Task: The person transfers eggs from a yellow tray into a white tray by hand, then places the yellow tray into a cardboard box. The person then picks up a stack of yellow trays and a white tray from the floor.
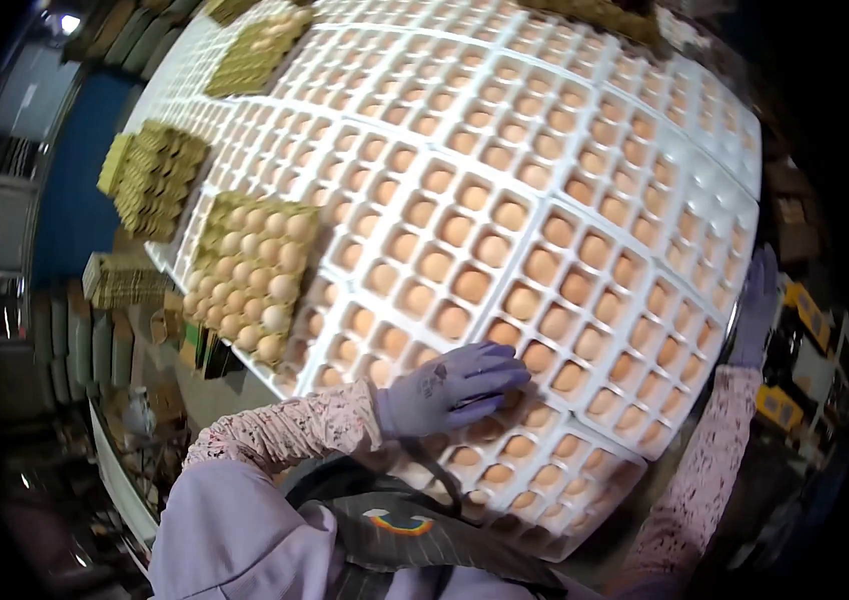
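Head view is showing a wide white egg grid with brown eggs sitting in its cells. Left hand, gloved in purple, is lying flat and open, fingers spread, on the eggs by the grid's near edge. Right hand (also gloved) is resting against the grid's right rim; whether it is gripping, I cannot tell. A cardboard tray full of eggs is lying on the grid's left part, and a stack of cardboard trays is sitting at its left rim.
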### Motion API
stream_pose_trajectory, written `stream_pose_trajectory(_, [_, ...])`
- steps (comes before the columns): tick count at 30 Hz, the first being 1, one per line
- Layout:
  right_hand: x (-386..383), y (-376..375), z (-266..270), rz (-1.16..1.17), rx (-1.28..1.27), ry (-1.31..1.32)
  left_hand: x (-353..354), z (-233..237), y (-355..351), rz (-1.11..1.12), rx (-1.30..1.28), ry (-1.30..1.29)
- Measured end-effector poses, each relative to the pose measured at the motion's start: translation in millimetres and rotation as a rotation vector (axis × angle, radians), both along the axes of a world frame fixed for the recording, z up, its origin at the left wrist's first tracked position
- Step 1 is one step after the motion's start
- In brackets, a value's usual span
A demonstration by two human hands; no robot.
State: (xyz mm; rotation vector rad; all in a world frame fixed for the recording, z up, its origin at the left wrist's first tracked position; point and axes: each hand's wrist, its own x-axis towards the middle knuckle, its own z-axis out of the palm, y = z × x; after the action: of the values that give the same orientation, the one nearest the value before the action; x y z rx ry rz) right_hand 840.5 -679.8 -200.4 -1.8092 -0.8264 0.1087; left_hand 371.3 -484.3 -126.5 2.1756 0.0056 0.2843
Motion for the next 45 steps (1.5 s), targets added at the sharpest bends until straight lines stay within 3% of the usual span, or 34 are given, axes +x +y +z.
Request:
stream_pose_trajectory(1, [-16,10,13,-0.077,-0.187,-0.094,-28,5,9,0.062,0.010,0.001])
stream_pose_trajectory(2, [-96,36,58,0.068,-0.209,-0.631,-54,10,20,0.112,0.012,0.000])
stream_pose_trajectory(3, [-151,73,84,0.009,-0.108,-0.091,-78,18,34,0.202,0.008,0.044])
stream_pose_trajectory(4, [-193,98,84,0.029,-0.080,0.230,-102,26,53,0.286,0.003,0.082])
stream_pose_trajectory(6, [-289,149,82,0.307,-0.162,0.337,-150,33,95,0.527,0.143,0.101])
stream_pose_trajectory(7, [-342,178,95,0.433,-0.131,0.430,-175,28,121,0.660,0.070,0.120])
stream_pose_trajectory(9, [-408,232,97,0.629,-0.212,0.144,-207,39,168,0.898,0.039,0.150])
stream_pose_trajectory(10, [-429,262,92,0.676,-0.203,-0.001,-222,37,199,0.904,0.151,0.104])
stream_pose_trajectory(12, [-457,312,74,0.647,-0.141,-0.142,-249,27,260,0.874,0.069,0.122])
stream_pose_trajectory(14, [-469,340,51,0.584,-0.088,-0.644,-256,12,305,0.770,0.340,0.222])
stream_pose_trajectory(15, [-472,347,51,0.580,-0.108,-0.648,-257,8,320,0.761,0.323,0.218])
stream_pose_trajectory(17, [-475,357,59,0.666,-0.231,-0.496,-257,4,342,0.491,0.595,0.256])
stream_pose_trajectory(18, [-477,357,76,0.657,-0.355,-0.186,-258,3,349,0.485,0.581,0.249])
stream_pose_trajectory(20, [-480,366,77,0.555,-0.119,0.596,-262,1,357,0.390,0.550,0.266])
stream_pose_trajectory(21, [-489,369,108,0.523,0.000,1.052,-263,-1,357,0.389,0.575,0.242])
stream_pose_trajectory(22, [-479,375,88,0.620,0.026,1.034,-265,-1,355,0.389,0.562,0.239])
stream_pose_trajectory(24, [-490,397,104,0.638,-0.581,0.429,-269,6,352,0.622,-0.475,0.182])
stream_pose_trajectory(26, [-511,407,96,0.706,-0.904,-0.432,-276,20,359,0.746,-0.757,0.012])
stream_pose_trajectory(28, [-514,414,95,0.733,-0.997,-0.504,-289,19,363,0.743,-1.137,-0.081])
stream_pose_trajectory(29, [-508,416,97,0.733,-1.003,-0.502,-290,25,364,0.721,-0.918,0.186])
stream_pose_trajectory(30, [-498,415,101,0.732,-0.895,-0.051,-290,31,364,0.687,-0.687,0.439])
stream_pose_trajectory(31, [-493,416,105,0.707,-0.761,0.390,-283,29,347,0.562,-0.143,0.375])
stream_pose_trajectory(32, [-495,416,109,0.706,-0.764,0.390,-284,24,335,0.521,0.287,0.418])
stream_pose_trajectory(34, [-502,415,118,0.764,-0.129,1.222,-281,20,326,0.418,0.401,0.586])
stream_pose_trajectory(35, [-509,420,122,0.791,-0.093,1.239,-284,21,326,0.416,0.402,0.585])
stream_pose_trajectory(36, [-513,429,113,0.867,-0.169,1.017,-286,22,328,0.493,0.213,0.548])
stream_pose_trajectory(37, [-519,433,106,0.869,-0.347,0.469,-289,23,328,0.566,0.020,0.509])
stream_pose_trajectory(38, [-529,438,104,0.825,-0.502,-0.080,-292,29,326,0.565,0.019,0.510])
stream_pose_trajectory(39, [-539,440,106,0.749,-0.722,-0.438,-295,40,324,0.640,-0.451,0.432])
stream_pose_trajectory(40, [-543,442,95,0.741,-0.855,-0.602,-298,46,320,0.694,-0.921,0.338])
stream_pose_trajectory(42, [-534,439,99,0.775,-0.822,-0.525,-296,38,315,0.647,-0.908,0.169])
stream_pose_trajectory(43, [-528,434,97,0.769,-0.820,-0.530,-294,30,316,0.575,-0.374,0.185])
stream_pose_trajectory(44, [-521,424,91,0.699,-0.626,-0.128,-291,26,316,0.480,0.154,0.190])
stream_pose_trajectory(45, [-513,414,84,0.605,-0.421,0.260,-279,31,308,0.486,0.265,0.259])
